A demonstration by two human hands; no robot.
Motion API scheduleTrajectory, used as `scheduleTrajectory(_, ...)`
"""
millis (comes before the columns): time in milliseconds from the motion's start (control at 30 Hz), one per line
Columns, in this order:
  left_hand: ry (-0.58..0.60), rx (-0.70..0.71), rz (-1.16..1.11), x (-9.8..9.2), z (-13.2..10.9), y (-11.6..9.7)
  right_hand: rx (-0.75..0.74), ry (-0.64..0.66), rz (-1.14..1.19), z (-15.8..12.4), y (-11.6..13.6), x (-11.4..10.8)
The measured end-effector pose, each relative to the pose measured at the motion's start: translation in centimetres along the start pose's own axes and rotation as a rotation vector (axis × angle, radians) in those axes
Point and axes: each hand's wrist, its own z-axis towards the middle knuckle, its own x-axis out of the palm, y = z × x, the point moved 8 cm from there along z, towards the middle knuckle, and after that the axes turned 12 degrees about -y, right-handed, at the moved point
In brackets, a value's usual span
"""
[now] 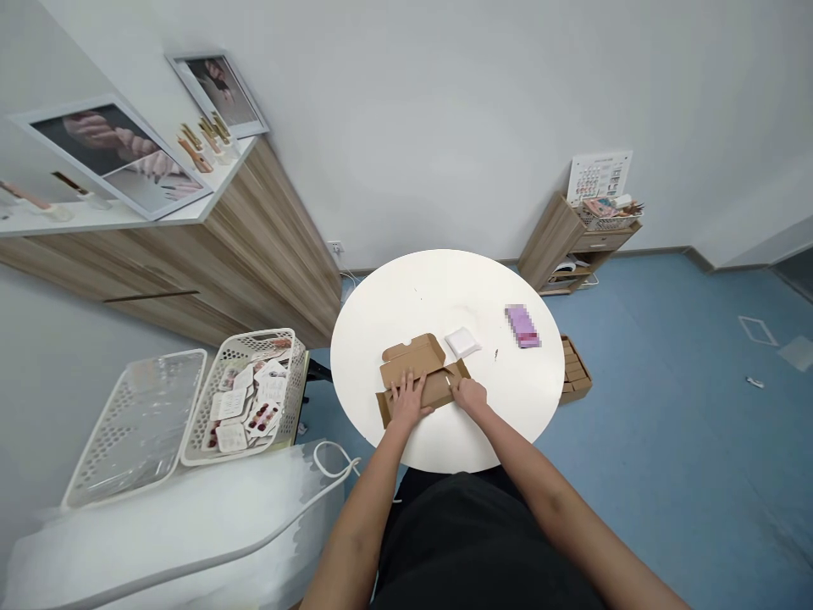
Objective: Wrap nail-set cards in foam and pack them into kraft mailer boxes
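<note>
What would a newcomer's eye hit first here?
The round white table, centre frame, bears a half-folded brown cardboard box at its near edge, left hand flat on it, right hand at its right flap. A small purple rectangular packet lies further right; a white perforated plastic basket of cards stands left of the table.

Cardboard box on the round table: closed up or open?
Open: the cardboard box has its lid flap spread back, beyond the left hand and right hand pressing its front.

bright even light, soft shadows, strong wide-angle edge distortion
</note>
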Motion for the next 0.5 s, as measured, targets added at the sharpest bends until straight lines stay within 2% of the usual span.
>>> scheduleTrajectory(200,-0.014,-0.021,-0.026,0.1,0.1,0.0,0.01,0.0,-0.023,0.4,0.6,-0.2)
scheduleTrajectory(333,0.011,-0.018,-0.09,-0.1,0.1,0.2,-0.054,0.01,-0.042,0.3,0.9,-0.1)
scheduleTrajectory(500,0.045,0.05,-0.157,-0.8,0.1,0.7,-0.132,0.01,-0.061,0.2,1.2,0.0)
